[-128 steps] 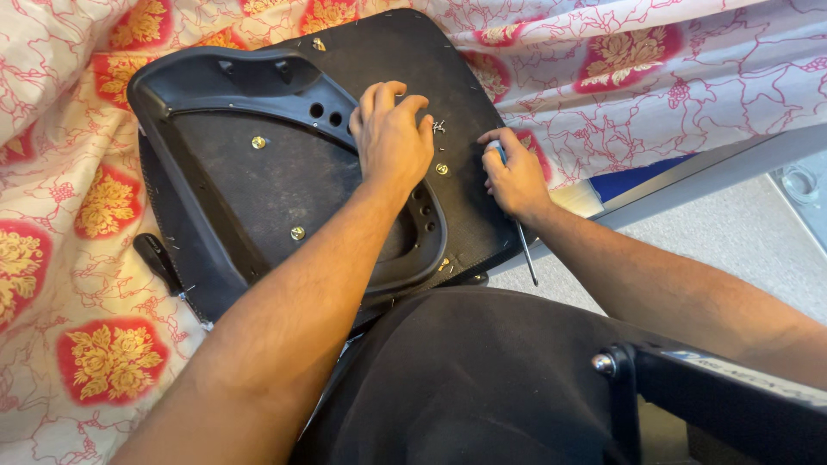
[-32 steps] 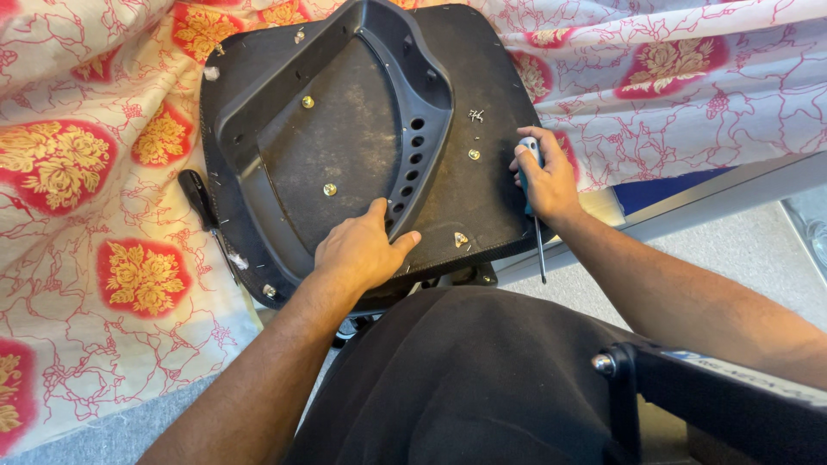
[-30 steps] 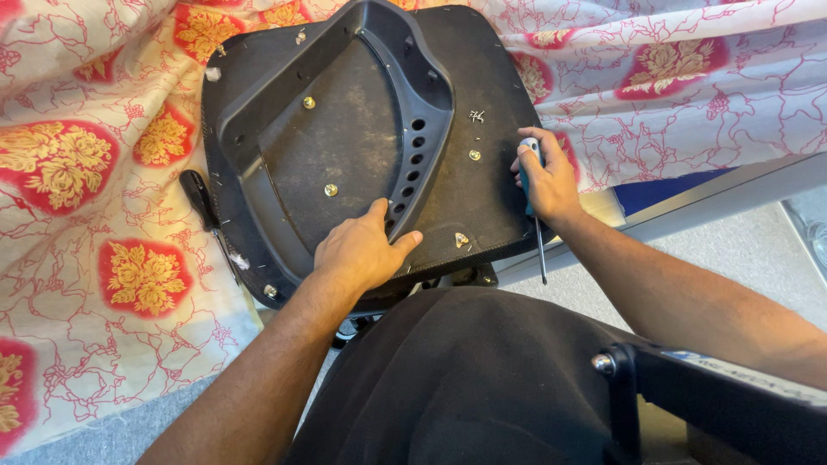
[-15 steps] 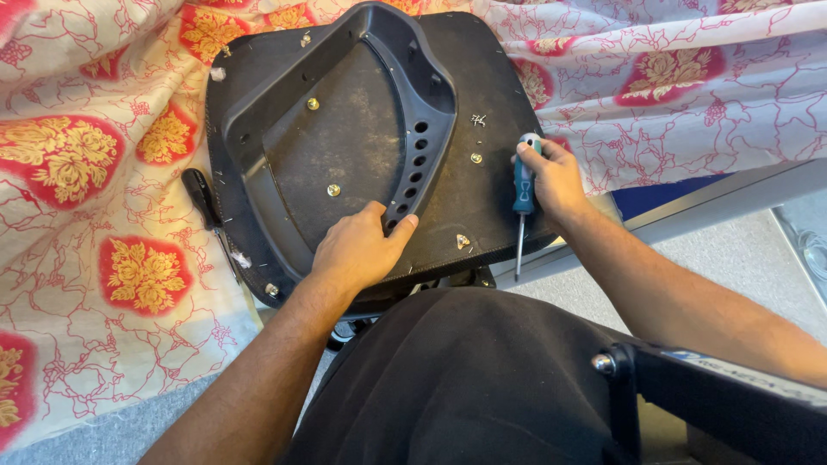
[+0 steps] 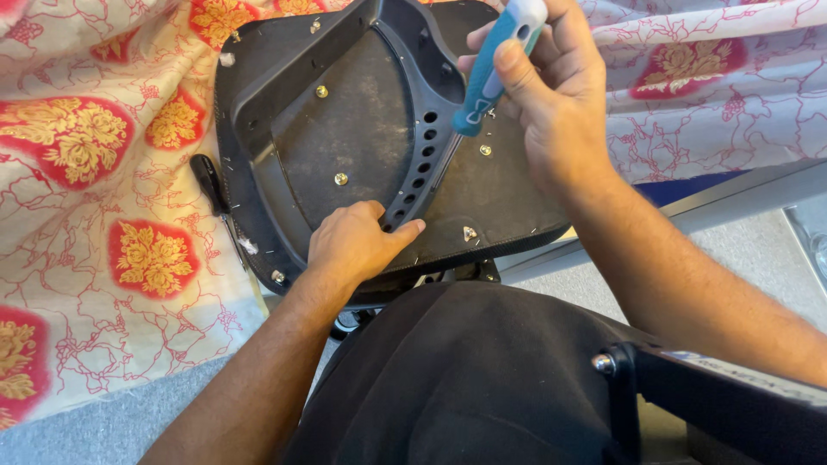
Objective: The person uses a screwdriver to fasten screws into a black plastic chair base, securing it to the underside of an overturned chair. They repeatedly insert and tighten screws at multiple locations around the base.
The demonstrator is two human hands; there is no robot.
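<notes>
- Since half a second ago the right hand (image 5: 551,95) has come up from the right edge of the seat plate (image 5: 362,146) to a spot over its upper middle, bringing the screwdriver (image 5: 493,71) with it; the left hand (image 5: 355,245) has stayed at the near rim.
- The right hand is clenched around the blue and white handle of the screwdriver, thumb along the front, the handle tilted with its top toward the upper right.
- The screwdriver's thin shaft runs down and left from the handle toward the row of round holes in the raised ridge; where its tip ends I cannot tell.
- The left hand lies flat and released on the plate's lower part, fingers spread over the foot of the ridge, gripping nothing.
- The seat plate is black plastic, lying underside up on a floral cloth (image 5: 103,198) of cream, red and gold.
- A brass screw (image 5: 341,179) sits in the sunken middle panel just above the left hand; another (image 5: 321,90) sits higher on the same panel.
- A small screw (image 5: 485,150) shows on the flat part right of the ridge, just below the handle.
- A black-handled tool (image 5: 209,182) lies on the cloth, touching the plate's left edge.
- A black chair part (image 5: 482,379) fills the foreground, between the two forearms.
</notes>
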